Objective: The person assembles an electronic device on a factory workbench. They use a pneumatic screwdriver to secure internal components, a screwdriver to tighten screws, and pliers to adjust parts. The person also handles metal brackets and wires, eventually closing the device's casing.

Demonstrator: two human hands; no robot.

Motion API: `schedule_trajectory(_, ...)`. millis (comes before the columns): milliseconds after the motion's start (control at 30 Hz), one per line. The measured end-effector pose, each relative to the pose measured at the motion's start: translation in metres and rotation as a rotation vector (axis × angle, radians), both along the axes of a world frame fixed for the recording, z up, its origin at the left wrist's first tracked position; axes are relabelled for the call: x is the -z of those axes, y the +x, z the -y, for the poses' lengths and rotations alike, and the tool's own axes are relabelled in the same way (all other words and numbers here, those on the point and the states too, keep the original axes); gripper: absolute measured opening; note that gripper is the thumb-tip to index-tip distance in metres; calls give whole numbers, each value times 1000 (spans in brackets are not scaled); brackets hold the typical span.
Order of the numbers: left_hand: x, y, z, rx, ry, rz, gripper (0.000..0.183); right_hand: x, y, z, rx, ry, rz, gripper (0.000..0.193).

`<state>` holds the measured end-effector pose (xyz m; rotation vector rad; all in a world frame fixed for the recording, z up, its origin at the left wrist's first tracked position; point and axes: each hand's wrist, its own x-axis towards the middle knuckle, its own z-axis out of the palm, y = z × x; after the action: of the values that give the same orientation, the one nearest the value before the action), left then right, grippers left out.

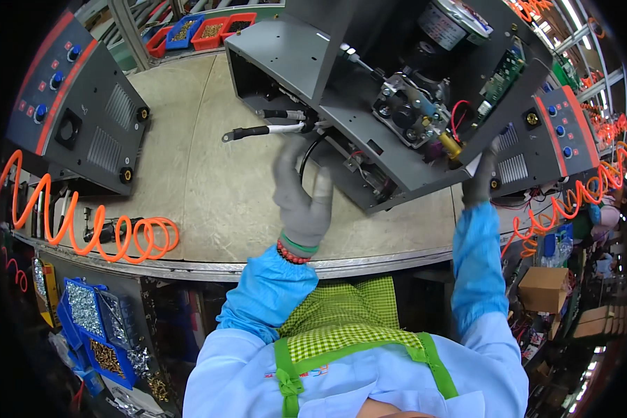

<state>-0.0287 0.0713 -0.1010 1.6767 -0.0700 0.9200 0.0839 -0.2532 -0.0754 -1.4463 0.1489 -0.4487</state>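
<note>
An opened grey machine casing (411, 174) sits tilted on the worktable (223, 216), with a compressor-like unit (404, 111), a green circuit board (501, 80) and a brass fitting (450, 145) inside. Two thick leads (265, 131) with black sleeves and metal lugs stick out of its left side. My left hand (305, 202), in a grey glove, is just below these leads, its thumb and fingers apart around a thin black cable (306, 157) without closing on it. At the casing's right edge, my gloved right hand (477, 182) grips the metal; its fingertips are partly hidden.
Finished-looking grey machines with red-edged control panels stand at left (83, 104) and right (547, 139). Orange coiled air hoses (118, 233) hang beside them. Red and blue parts bins (209, 31) line the back; blue bins of screws (83, 306) sit below the table's left front.
</note>
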Motion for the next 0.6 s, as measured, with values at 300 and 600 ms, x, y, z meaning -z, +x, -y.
schedule_trajectory(300,-25,98,9,-213,75,-18,69,124,118,6,-384,437,-72,50)
schedule_trajectory(600,11,153,-69,290,-50,42,54,45,-44,-70,-262,111,-86,76)
